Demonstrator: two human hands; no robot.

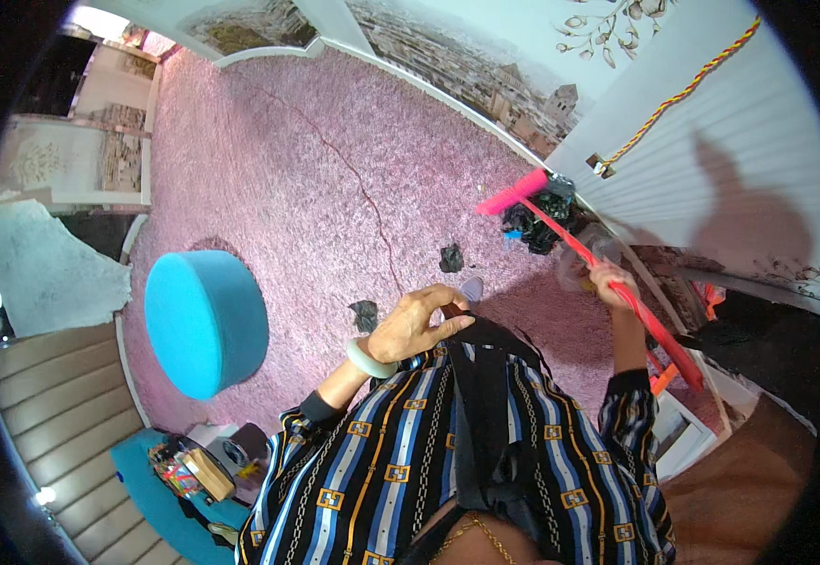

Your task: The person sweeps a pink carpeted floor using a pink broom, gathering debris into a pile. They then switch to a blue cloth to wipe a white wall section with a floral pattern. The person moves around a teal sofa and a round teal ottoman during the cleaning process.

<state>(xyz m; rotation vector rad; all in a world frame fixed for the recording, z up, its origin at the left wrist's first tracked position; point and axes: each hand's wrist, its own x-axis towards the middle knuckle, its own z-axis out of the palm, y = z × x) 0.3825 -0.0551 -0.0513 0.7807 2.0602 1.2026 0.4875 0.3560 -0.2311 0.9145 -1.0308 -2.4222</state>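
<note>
The broom (568, 235) has a bright pink bristle head and a long, glossy red handle that thickens toward its near end. It slants along the right-hand edge of the pink shaggy carpet (287, 179), with its head just beside a heap of black plastic bags (549, 222) near the base of the wall and its butt end out past the edge on the person's side. Whether the bristles press into the pile cannot be told.

The right hand (614, 284) is closed around the handle past its middle, knuckles uppermost, the forearm reaching out from a striped sleeve. The left hand (417, 325) is bent in at the waist, fingers curled and thumb stretched toward the black cloth (485, 353) hanging down the person's front; whether it pinches that cloth cannot be told. A pale green bangle (370, 359) rings the left wrist.

The right palm and fingertips are hidden by the handle and the back of the hand. The clear item (579, 268) behind the handle is hard to make out, and the body hides the carpet's near edge.
</note>
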